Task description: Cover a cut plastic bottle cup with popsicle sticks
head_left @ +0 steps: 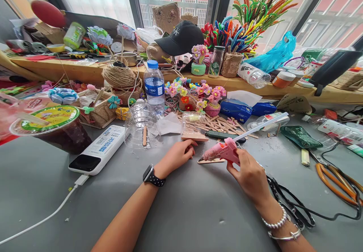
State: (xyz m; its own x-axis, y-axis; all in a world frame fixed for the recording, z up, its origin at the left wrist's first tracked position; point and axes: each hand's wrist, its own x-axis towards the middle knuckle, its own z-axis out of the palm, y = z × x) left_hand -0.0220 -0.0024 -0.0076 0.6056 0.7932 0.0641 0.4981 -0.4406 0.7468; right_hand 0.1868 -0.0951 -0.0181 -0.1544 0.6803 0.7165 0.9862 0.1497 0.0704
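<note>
Gripping glue gun, right hand curled round it; wooden sticks left of hand.

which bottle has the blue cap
The upright water bottle with the blue label, just right of the twine ball. The Starbucks bottle has a dark cap, while the clear bottle on the wooden ledge lies on its side.

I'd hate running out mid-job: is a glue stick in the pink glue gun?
In: a long, pale glue stick juts from the back of the glue gun.
</note>
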